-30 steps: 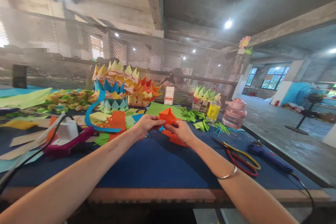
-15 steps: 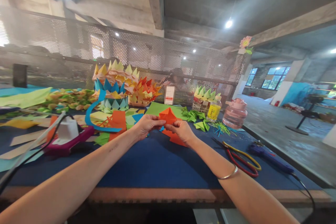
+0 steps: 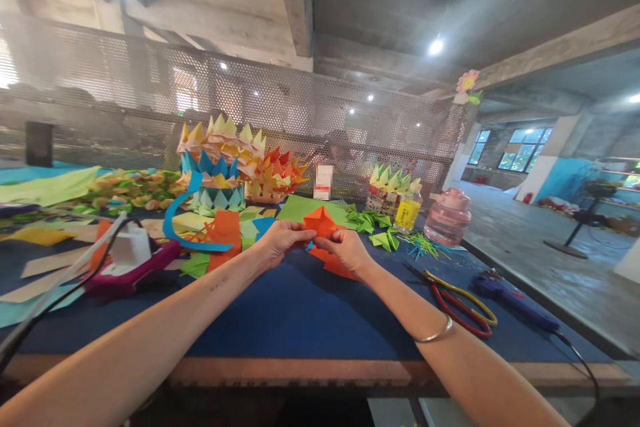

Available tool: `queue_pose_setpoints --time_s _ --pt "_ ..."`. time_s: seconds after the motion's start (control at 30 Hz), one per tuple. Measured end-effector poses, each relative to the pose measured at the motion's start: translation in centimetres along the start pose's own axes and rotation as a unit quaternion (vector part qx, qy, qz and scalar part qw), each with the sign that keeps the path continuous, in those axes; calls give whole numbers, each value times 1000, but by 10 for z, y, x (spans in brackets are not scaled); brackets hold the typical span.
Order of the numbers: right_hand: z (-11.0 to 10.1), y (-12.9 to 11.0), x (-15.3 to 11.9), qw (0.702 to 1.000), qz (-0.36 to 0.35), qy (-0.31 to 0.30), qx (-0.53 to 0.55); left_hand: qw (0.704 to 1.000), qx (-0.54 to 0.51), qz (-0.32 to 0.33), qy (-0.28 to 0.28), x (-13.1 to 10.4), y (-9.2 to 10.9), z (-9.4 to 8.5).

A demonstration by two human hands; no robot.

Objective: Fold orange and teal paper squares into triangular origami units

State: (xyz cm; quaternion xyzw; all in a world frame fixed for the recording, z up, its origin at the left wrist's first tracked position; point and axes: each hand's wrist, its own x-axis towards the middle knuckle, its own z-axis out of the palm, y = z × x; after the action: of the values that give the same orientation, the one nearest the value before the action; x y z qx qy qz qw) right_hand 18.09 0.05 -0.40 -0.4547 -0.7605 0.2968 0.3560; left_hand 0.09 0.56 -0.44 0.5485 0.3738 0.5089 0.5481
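Between my two hands is a folded piece of orange paper (image 3: 321, 219) with a pointed top, raised above the blue table (image 3: 280, 320). My left hand (image 3: 281, 240) pinches its lower left side, the thumb lying across the front. At the lower right, my right hand (image 3: 349, 250) grips the same paper between thumb and fingers. More orange paper (image 3: 334, 263) lies on the table just below and behind my right hand. A green sheet (image 3: 295, 207) and a blue paper piece (image 3: 261, 225) are close behind my left hand.
Pointed paper crowns (image 3: 220, 197) stand at back left, near loose paper pieces (image 3: 145, 187). A magenta power strip (image 3: 133, 270) with cables sits left. To the right are scissors (image 3: 463, 300), a blue corded tool (image 3: 520, 300), a pink bottle (image 3: 447, 217) and a yellow-labelled bottle (image 3: 407, 212).
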Motion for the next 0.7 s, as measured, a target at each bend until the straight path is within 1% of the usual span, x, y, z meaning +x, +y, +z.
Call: queue_pose_setpoints --time_s 0.1,0.27,0.53,0.7 --pt "0 -1 -1 1000 1 -4 -2 1000 4 -23 -13 0 1 -1" --pt "1 -3 -1 1000 0 -7 -6 999 -4 -34 -17 1 2 -2" --pt "1 -6 1 1000 -10 14 -9 999 -34 -18 -14 -1 4 -1" --pt "1 -4 1 1000 -14 15 -9 999 -49 -8 -6 -3 6 2"
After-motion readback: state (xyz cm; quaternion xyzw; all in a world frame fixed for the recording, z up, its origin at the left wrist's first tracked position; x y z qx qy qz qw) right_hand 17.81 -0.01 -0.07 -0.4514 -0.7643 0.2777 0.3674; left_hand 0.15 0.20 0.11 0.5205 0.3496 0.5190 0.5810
